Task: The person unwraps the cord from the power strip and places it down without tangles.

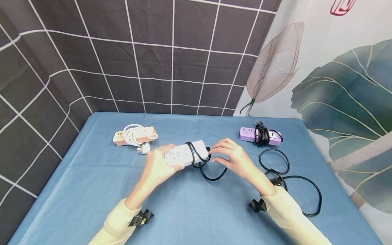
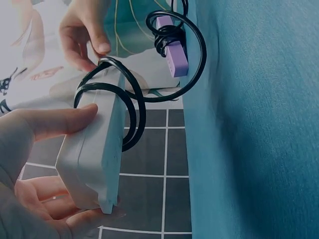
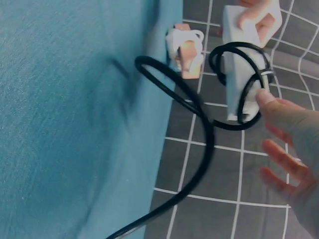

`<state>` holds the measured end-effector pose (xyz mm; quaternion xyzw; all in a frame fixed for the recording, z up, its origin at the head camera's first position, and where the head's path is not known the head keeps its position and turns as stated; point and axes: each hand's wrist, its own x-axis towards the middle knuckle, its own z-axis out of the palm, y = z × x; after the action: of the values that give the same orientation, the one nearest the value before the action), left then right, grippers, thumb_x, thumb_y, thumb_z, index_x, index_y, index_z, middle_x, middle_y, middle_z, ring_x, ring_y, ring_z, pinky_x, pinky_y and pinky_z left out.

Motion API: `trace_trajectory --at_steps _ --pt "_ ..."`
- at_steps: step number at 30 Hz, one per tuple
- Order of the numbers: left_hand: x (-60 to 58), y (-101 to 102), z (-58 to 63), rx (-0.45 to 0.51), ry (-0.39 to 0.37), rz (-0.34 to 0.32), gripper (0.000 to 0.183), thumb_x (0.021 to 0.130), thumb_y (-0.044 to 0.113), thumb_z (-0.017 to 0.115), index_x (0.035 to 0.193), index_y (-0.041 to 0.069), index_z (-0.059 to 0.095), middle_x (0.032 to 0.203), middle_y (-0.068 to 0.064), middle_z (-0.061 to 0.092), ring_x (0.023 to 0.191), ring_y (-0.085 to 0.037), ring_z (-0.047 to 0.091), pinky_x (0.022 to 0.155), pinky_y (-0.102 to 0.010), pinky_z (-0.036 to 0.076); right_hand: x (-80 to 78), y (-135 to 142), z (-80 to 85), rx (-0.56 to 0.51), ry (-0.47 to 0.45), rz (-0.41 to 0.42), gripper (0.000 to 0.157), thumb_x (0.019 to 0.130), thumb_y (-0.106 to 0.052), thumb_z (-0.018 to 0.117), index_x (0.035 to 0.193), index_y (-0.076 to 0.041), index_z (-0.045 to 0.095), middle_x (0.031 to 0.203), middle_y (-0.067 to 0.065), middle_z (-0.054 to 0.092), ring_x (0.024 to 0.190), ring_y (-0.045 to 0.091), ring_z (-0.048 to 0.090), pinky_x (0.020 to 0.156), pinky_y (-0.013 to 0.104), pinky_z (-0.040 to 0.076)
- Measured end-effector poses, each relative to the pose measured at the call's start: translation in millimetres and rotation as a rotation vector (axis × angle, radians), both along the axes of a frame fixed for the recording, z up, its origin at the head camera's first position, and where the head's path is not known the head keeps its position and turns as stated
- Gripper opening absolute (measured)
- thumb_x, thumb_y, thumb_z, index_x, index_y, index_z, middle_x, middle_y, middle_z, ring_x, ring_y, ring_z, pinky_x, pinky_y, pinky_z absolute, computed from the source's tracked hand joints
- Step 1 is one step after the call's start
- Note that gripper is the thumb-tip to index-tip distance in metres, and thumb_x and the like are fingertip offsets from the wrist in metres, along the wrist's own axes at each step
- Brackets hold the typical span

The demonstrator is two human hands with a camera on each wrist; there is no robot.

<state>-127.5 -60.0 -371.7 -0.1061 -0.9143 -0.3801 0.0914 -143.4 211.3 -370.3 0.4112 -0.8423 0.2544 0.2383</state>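
My left hand [image 1: 159,165] grips a white power strip [image 1: 177,154] by its left end, thumb on one side and fingers beneath, as the left wrist view shows. A black cord [image 2: 130,82] runs in loops around the strip's other half. At that far end, my right hand [image 1: 234,156] pinches the cord with thumb and forefinger, its other fingers [image 3: 281,159] spread loosely. From there the cord hangs in a loop below the strip. The strip is held up over the blue-covered table.
At the back left lies a pink power strip [image 1: 119,139] with its white cord [image 1: 133,134] bundled on it. A purple power strip [image 1: 246,134] wound with black cord lies at the back right. More black cord [image 1: 320,197] curls across the blue cloth [image 1: 196,211] by my right forearm.
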Motion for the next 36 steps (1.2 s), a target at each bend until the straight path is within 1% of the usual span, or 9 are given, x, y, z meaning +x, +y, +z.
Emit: trace_trajectory --at_steps 6,10,15,19,23,25,28,33,36 --pt "1.2 0.3 0.1 -0.010 0.028 -0.020 0.064 0.057 0.026 0.088 0.115 0.006 0.069 0.117 -0.015 0.068 0.109 -0.032 0.064 0.091 -0.046 0.047 -6.2 -1.7 -5.3 0.010 0.012 0.053 0.025 0.073 -0.008 0.080 0.097 -0.012 0.074 0.100 0.002 0.070 0.101 0.019 0.059 0.096 0.024 0.044" --pt "1.9 0.4 0.4 -0.011 0.031 -0.027 0.064 0.057 0.026 0.088 0.115 0.006 0.069 0.117 -0.016 0.068 0.109 -0.033 0.064 0.091 -0.046 0.047 -7.8 -1.5 -8.7 0.001 0.065 0.082 0.023 0.073 -0.008 0.079 0.096 -0.011 0.074 0.097 0.002 0.070 0.099 0.019 0.060 0.093 0.026 0.046" --pt "1.5 0.5 -0.4 -0.006 0.033 -0.027 0.062 0.057 0.025 0.088 0.113 0.008 0.070 0.116 -0.014 0.069 0.106 -0.031 0.065 0.089 -0.045 0.048 -9.8 -0.7 -13.6 -0.029 0.175 0.135 0.009 0.087 -0.013 0.069 0.094 -0.011 0.074 0.093 0.002 0.069 0.094 0.018 0.061 0.088 0.027 0.049" --pt "0.9 0.6 -1.2 0.007 0.030 -0.034 0.058 0.056 0.025 0.088 0.110 0.012 0.071 0.111 -0.010 0.071 0.099 -0.027 0.066 0.083 -0.043 0.048 -10.0 0.2 -16.2 -0.034 0.277 0.175 0.017 0.096 -0.014 0.057 0.093 -0.011 0.074 0.093 0.002 0.069 0.093 0.019 0.063 0.087 0.030 0.050" --pt "1.0 0.9 -1.3 0.018 0.006 -0.039 0.058 0.056 0.025 0.088 0.110 0.013 0.071 0.110 -0.008 0.072 0.098 -0.025 0.066 0.083 -0.042 0.048 -8.9 2.0 -18.3 -0.004 0.339 0.193 0.023 0.098 -0.006 0.051 0.095 -0.010 0.073 0.097 0.005 0.068 0.094 0.022 0.063 0.085 0.033 0.051" --pt "1.0 1.1 -1.2 0.015 -0.001 -0.041 0.058 0.057 0.025 0.088 0.111 0.013 0.071 0.111 -0.009 0.072 0.099 -0.025 0.066 0.084 -0.042 0.048 -8.6 2.9 -19.3 0.012 0.347 0.198 0.025 0.098 -0.003 0.049 0.097 -0.009 0.073 0.099 0.006 0.068 0.095 0.022 0.063 0.085 0.034 0.052" --pt "0.8 1.1 -1.4 0.012 -0.002 -0.044 0.057 0.058 0.025 0.087 0.111 0.013 0.071 0.110 -0.009 0.072 0.099 -0.026 0.066 0.083 -0.042 0.048 -9.1 4.2 -20.6 0.031 0.338 0.207 0.027 0.098 -0.001 0.046 0.099 -0.008 0.072 0.101 0.009 0.067 0.098 0.024 0.063 0.089 0.035 0.051" --pt "-1.4 0.1 -4.1 0.022 0.017 -0.048 0.057 0.057 0.024 0.088 0.110 0.013 0.071 0.110 -0.009 0.072 0.096 -0.026 0.066 0.082 -0.042 0.048 -10.4 5.8 -22.1 0.087 0.334 0.218 0.029 0.100 -0.002 0.040 0.101 -0.007 0.069 0.103 0.008 0.068 0.103 0.026 0.062 0.100 0.034 0.046" --pt "-3.1 -0.6 -5.6 0.028 0.019 -0.043 0.058 0.057 0.024 0.088 0.111 0.011 0.070 0.111 -0.011 0.071 0.097 -0.027 0.066 0.082 -0.043 0.048 -9.4 5.9 -22.1 0.124 0.359 0.224 0.029 0.102 -0.004 0.039 0.101 -0.007 0.068 0.103 0.006 0.069 0.103 0.026 0.062 0.099 0.033 0.046"
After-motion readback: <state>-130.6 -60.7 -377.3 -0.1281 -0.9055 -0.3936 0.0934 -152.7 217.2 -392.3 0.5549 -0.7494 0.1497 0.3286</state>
